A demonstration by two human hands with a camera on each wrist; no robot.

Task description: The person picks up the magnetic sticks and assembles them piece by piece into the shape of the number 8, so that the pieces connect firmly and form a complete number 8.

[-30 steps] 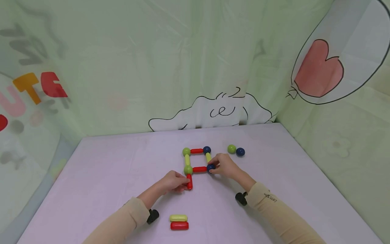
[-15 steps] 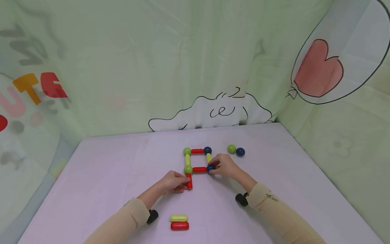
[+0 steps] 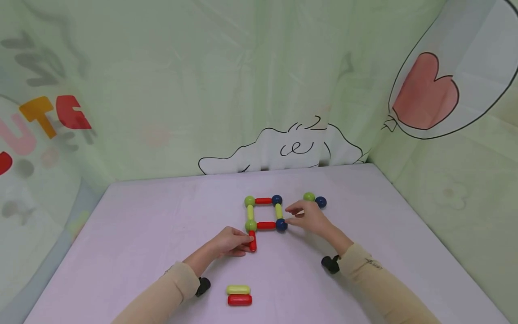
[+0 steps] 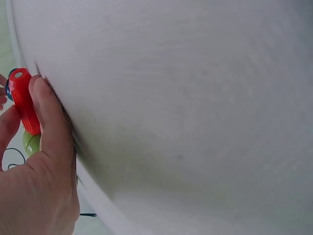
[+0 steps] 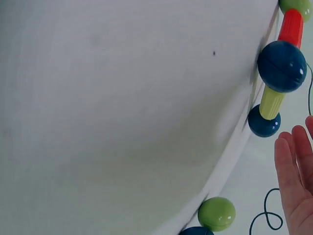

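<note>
My left hand (image 3: pixel 230 241) pinches a red rod (image 3: pixel 252 245) between thumb and fingers. The rod's far end meets the near green ball (image 3: pixel 251 225) of a square built from rods and balls. Red rods (image 3: pixel 266 225) form the near and far sides, yellow rods (image 3: pixel 279 211) the other two. Blue balls (image 3: pixel 281 225) mark the right corners, green ones (image 3: pixel 249 201) the left. Just right of the near blue ball is my right hand (image 3: pixel 314 219), holding nothing, thumb and fingers apart. The right wrist view shows its fingers (image 5: pixel 283 166) straight, beside the square's right side.
Behind the right hand lie a loose green ball (image 3: pixel 309 196) and a loose blue ball (image 3: pixel 321 202). Closer to me, a yellow rod (image 3: pixel 238 290) and a red rod (image 3: pixel 239 300) lie side by side on the pale tablecloth (image 3: pixel 162 216). A printed curtain (image 3: pixel 182 90) rises behind the table.
My right hand has let go of the near blue ball and moved slightly right, its fingers spreading. The left hand stays on the red rod.
</note>
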